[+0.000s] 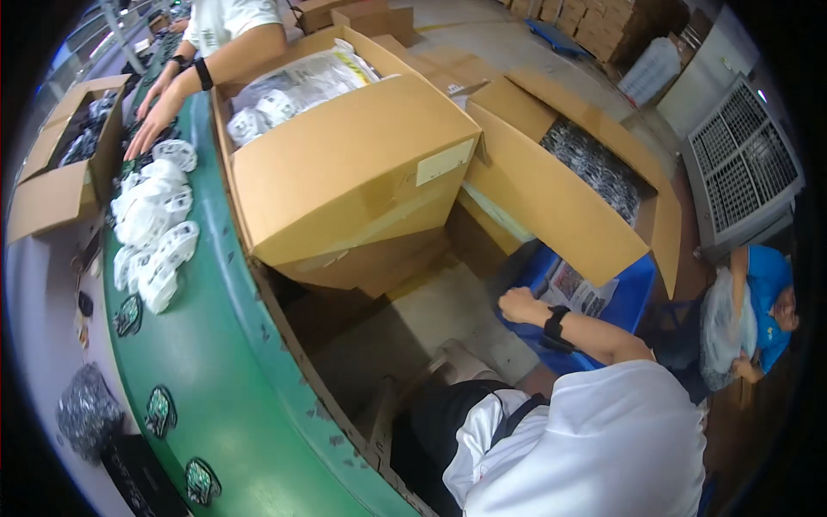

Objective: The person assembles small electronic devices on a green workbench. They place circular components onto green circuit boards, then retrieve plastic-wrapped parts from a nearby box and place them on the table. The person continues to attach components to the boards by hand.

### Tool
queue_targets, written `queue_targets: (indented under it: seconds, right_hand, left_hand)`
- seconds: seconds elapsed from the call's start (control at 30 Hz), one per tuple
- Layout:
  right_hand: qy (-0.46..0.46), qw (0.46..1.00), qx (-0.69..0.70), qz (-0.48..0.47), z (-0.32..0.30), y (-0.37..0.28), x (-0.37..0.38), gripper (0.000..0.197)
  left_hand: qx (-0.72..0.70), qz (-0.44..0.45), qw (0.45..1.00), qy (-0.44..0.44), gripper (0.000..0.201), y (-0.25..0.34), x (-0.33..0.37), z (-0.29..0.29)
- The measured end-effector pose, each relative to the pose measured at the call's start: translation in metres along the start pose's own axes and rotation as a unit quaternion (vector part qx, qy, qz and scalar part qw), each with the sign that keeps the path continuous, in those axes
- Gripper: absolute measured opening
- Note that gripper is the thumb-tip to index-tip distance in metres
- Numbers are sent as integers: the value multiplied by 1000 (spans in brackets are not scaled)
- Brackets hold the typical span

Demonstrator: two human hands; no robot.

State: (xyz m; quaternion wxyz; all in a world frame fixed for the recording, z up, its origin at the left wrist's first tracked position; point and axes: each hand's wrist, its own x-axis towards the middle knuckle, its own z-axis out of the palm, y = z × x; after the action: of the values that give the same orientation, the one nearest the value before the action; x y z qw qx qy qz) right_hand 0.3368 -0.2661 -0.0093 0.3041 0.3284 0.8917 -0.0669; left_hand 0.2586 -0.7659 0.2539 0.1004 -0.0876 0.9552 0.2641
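My right hand, with a black band at the wrist, is closed in a fist over the near-left rim of a blue bin. Whatever its fingers hold, if anything, is hidden. Just beyond the knuckles is a dark, blurred shape that I cannot make out. Printed sheets or packets in clear wrap lie inside the bin. My left hand is out of view. On the green belt to the left lie a heap of white ring-shaped plastic pieces and several small dark-green patterned bundles.
A large carton with white pieces and plastic stands beside the belt. Another open carton holds dark wrapped items. A co-worker's hands reach over the belt; a person in blue holds a clear bag. A grille-fronted unit stands far right.
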Motion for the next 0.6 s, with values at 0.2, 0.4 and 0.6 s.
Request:
queue_targets:
  seconds: [0.2,0.4,0.6]
  right_hand:
    - [159,981,53,-98,-52,-6,35,16]
    - [431,885,174,24,-182,98,5,19]
    - [323,927,109,156,-210,298,-16,42]
  left_hand:
    - [34,97,995,-6,35,41,35,11]
    - [60,187,980,3,32,56,45,35]
    - [63,164,985,1,33,40,41,45]
